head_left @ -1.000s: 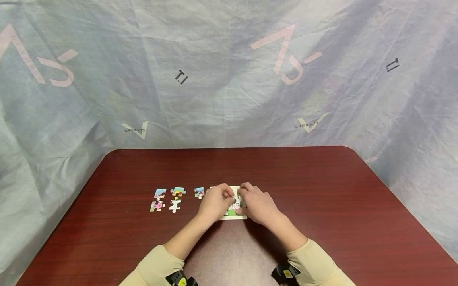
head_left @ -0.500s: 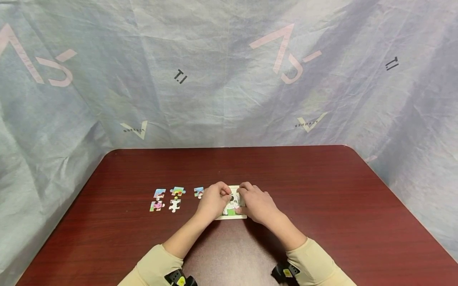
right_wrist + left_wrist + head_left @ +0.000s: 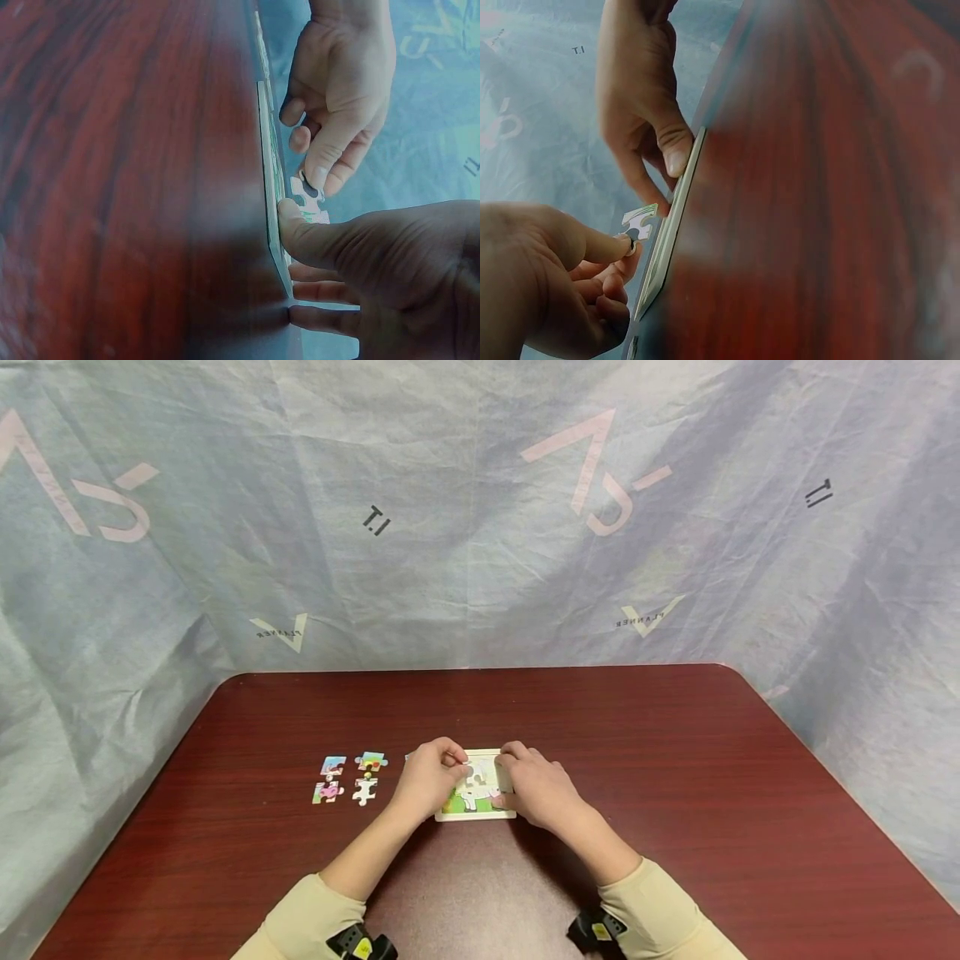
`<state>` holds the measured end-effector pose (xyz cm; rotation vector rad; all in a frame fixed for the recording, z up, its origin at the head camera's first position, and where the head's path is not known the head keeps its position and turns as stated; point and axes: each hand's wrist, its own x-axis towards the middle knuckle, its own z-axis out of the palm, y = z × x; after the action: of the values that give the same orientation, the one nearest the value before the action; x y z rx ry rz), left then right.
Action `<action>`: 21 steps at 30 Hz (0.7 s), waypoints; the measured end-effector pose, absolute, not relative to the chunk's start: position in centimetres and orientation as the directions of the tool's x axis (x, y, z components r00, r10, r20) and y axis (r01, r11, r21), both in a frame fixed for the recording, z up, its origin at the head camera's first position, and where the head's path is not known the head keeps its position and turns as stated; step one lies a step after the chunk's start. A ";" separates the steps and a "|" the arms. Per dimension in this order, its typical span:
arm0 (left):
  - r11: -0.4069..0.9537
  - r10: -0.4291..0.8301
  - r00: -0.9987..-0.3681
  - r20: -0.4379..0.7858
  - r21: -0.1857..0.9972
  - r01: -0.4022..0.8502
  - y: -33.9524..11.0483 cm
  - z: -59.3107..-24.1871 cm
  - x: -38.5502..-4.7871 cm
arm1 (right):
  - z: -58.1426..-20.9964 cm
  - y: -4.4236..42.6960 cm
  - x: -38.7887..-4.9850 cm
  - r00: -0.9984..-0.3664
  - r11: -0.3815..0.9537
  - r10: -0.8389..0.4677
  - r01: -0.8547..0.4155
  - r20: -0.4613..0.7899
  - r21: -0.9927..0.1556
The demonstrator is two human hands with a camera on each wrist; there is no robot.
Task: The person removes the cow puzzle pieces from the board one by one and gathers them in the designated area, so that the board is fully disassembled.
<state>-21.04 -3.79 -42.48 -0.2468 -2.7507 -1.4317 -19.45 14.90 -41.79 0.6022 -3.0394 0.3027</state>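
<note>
In the head view, a small puzzle board (image 3: 475, 816) with a pale rim lies flat at mid-table. Pieces with green and white print sit along its near side. My left hand (image 3: 426, 782) is over the board's left part. Its thumb and forefinger pinch a pale puzzle piece (image 3: 639, 223) with a dark patch, tilted up above the board in the left wrist view. My right hand (image 3: 542, 787) holds the board's right end, thumb on the near side and fingers at the far side. The right wrist view shows that thumb (image 3: 292, 221) against the rim.
Left of the board, several loose puzzle pieces lie on the dark red table (image 3: 645, 727), among them a blue one (image 3: 333, 766), a yellow-green one (image 3: 371, 762), a pink one (image 3: 327, 792) and a white one (image 3: 365, 791). A grey cloth (image 3: 465, 527) hangs behind.
My left hand has drawn leftward with the piece, uncovering more of the board and covering most of the nearest loose piece. The right hand stays at the board's right end.
</note>
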 end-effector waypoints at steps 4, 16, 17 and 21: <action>0.558 0.128 -0.987 0.103 0.815 0.157 -4.6 -42.6 -20.9 | -41.8 14.8 -19.5 -0.926 0.907 -0.371 -0.376 0.061 -0.187; 0.584 0.116 -0.990 0.083 0.800 0.135 -7.3 -42.9 -20.8 | -41.8 14.9 -19.4 -0.924 0.906 -0.378 -0.382 0.055 -0.185; 0.583 0.114 -0.990 0.079 0.802 0.131 -7.5 -42.9 -20.8 | -41.8 14.9 -19.5 -0.924 0.905 -0.378 -0.381 0.054 -0.186; 0.592 0.106 -0.993 0.059 0.798 0.111 -8.5 -42.9 -20.5 | -41.8 14.9 -19.5 -0.923 0.903 -0.381 -0.383 0.052 -0.194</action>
<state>-20.49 -8.47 -42.93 -0.1899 -2.7978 -1.4035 -19.50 14.92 -41.81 0.6125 -3.0515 0.3148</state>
